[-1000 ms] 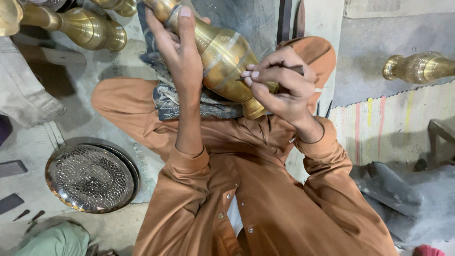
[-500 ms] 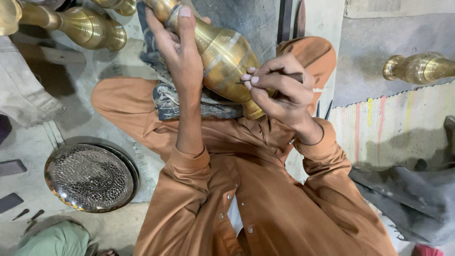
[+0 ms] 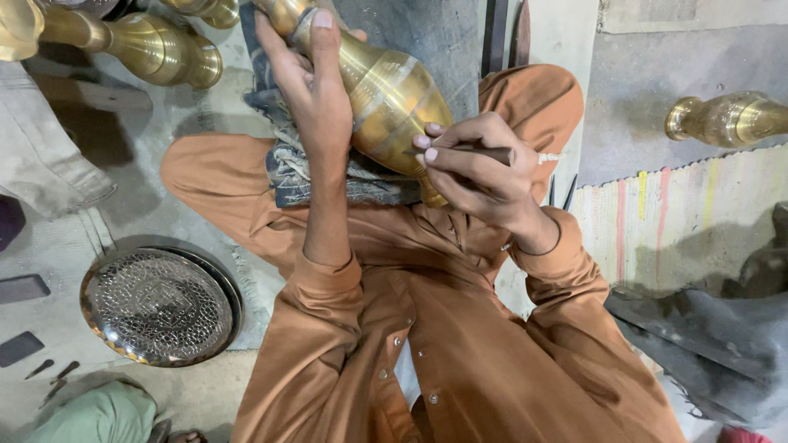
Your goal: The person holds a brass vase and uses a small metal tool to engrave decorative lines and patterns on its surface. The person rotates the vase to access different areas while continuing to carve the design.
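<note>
A brass vase (image 3: pixel 386 94) lies tilted across my lap on a blue-grey patterned cloth (image 3: pixel 287 164). My left hand (image 3: pixel 308 82) wraps over the vase's neck and shoulder and holds it steady. My right hand (image 3: pixel 472 168) grips a thin dark engraving tool (image 3: pixel 472 151), whose tip rests against the vase's belly. I sit cross-legged in rust-orange clothing (image 3: pixel 427 328).
Two more brass vases (image 3: pixel 156 45) lie at the upper left, another brass vase (image 3: pixel 726 119) at the right. An engraved round metal tray (image 3: pixel 156 308) sits on the floor at left. Small dark tools (image 3: pixel 49 373) lie near it. A striped mat (image 3: pixel 681 221) and grey cloth (image 3: pixel 722 344) are at right.
My right hand has shifted slightly with the tool against the vase. The left hand keeps its hold and the vase stays put.
</note>
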`<state>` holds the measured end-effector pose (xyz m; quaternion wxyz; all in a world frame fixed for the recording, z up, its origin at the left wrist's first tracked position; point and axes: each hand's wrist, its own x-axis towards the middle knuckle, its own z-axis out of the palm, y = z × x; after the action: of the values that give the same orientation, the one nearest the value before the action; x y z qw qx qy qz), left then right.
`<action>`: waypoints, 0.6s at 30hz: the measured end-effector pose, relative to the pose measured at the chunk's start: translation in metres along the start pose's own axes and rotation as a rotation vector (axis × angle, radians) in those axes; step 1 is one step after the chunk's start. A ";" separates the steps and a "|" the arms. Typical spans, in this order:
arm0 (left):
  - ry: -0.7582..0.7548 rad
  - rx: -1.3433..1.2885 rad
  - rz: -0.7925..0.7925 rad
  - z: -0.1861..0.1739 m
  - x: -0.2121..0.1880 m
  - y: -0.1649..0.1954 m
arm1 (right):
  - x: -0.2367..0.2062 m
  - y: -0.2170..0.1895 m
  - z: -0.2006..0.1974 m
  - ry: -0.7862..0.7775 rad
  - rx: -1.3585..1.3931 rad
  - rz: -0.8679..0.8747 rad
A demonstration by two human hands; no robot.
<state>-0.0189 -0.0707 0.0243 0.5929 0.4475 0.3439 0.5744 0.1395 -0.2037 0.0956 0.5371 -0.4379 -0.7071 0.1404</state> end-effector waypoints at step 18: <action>-0.477 -0.043 -0.300 -0.008 0.058 -0.010 | 0.040 0.044 -0.040 -0.151 0.179 0.022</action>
<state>-0.0162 -0.0121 0.0181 0.7450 0.5015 0.2446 0.3656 0.1940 -0.1585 0.1066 0.5178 -0.3841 -0.7254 0.2412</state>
